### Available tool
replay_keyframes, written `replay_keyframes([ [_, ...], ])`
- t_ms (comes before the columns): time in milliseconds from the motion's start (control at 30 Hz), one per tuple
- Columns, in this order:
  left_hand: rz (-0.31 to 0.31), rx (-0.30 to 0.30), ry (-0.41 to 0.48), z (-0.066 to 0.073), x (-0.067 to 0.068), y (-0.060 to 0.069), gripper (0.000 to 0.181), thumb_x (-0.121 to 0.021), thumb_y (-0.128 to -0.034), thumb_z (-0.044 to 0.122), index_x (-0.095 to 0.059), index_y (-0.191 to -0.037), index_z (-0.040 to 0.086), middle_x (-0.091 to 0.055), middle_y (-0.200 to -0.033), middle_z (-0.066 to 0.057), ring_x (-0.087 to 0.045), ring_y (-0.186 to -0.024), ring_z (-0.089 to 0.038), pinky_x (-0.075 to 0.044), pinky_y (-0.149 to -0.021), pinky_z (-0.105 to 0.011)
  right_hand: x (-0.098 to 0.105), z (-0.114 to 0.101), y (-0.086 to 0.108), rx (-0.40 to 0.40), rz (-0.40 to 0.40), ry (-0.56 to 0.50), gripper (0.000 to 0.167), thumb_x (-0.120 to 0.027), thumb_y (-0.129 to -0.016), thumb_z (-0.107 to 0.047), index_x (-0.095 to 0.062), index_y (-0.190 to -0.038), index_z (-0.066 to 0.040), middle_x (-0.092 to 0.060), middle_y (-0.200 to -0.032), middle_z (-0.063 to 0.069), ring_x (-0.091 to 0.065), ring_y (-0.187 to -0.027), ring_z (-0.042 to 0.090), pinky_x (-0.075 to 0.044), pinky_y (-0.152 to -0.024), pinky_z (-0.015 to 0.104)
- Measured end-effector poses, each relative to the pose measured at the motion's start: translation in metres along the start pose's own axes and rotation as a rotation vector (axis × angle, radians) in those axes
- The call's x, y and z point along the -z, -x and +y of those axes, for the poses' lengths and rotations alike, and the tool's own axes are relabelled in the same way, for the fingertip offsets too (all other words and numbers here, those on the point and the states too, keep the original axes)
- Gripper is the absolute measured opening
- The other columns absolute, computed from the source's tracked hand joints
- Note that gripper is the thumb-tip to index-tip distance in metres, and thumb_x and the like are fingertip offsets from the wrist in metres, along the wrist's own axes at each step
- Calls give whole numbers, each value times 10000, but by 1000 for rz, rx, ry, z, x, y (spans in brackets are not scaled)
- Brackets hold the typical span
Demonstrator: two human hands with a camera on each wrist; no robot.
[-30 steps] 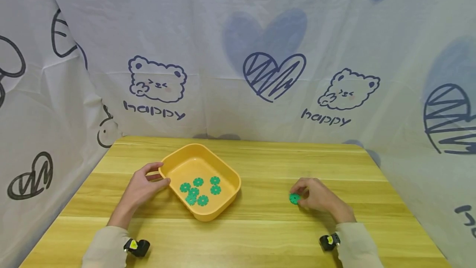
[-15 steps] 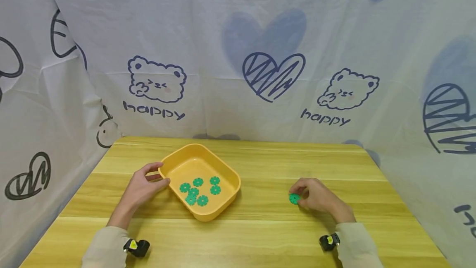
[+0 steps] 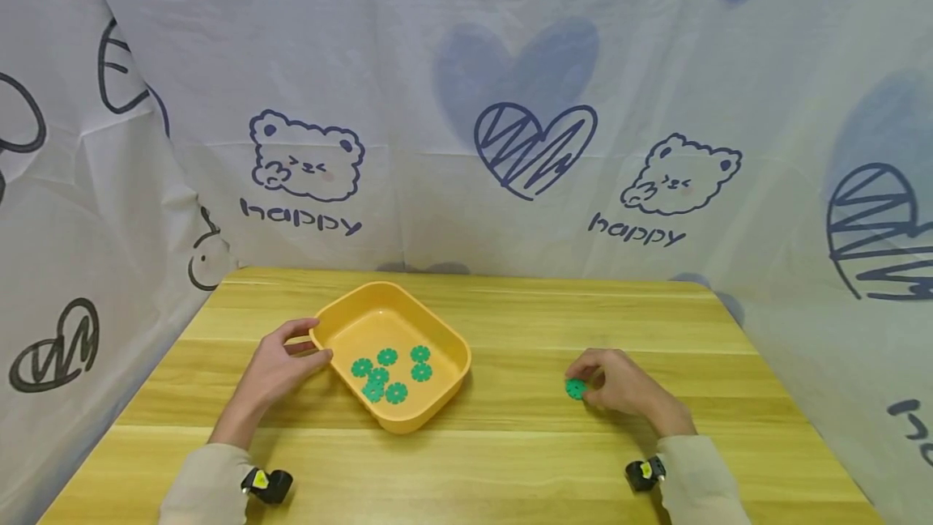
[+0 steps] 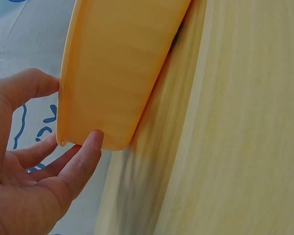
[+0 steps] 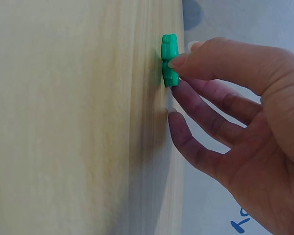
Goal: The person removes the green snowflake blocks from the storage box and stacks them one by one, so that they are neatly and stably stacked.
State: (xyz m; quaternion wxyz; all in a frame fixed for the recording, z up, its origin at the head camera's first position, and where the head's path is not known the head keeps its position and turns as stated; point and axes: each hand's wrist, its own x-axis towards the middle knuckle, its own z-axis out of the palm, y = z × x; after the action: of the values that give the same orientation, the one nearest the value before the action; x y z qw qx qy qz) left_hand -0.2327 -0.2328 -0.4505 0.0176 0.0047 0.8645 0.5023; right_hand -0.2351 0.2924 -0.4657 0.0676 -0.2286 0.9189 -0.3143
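Observation:
My left hand [image 3: 280, 363] spans the left corner of a yellow plastic tub [image 3: 445, 330], thumb and fingers against its outer wall and rim. In the left wrist view, fingers [image 4: 88, 152] curve toward the tub wall [image 4: 117, 73]. Several green notched plastic discs [image 3: 397, 393] lie on the tub floor, mostly near its front, some touching or overlapping. To the right of the tub, my right hand [image 3: 619, 383] pinches a green notched disc [image 3: 574, 389] at the tabletop. The right wrist view shows the disc [image 5: 170, 59] edge-on; whether it is a stack, I cannot tell.
A wood-grain table [image 3: 510, 468] lies under both hands, with a stretch of tabletop between the tub and my right hand. White cloth [image 3: 423, 209] printed with bears and hearts hangs behind the table and along its sides.

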Motion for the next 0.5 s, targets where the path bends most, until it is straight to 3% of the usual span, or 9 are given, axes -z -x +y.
replay_keyframes([
  [500, 2, 5, 5, 0, 0, -1, 694, -746, -935, 236, -440, -1509, -4, -455, -1532, -282, -552, -1354, -472, -534, -1080, -509, 0, 2, 0, 3, -10, -18, 261, -775, -855, -15, -745, -1107, -72, -751, -1060, 26, -695, -966, 186, -611, -877, 344],
])
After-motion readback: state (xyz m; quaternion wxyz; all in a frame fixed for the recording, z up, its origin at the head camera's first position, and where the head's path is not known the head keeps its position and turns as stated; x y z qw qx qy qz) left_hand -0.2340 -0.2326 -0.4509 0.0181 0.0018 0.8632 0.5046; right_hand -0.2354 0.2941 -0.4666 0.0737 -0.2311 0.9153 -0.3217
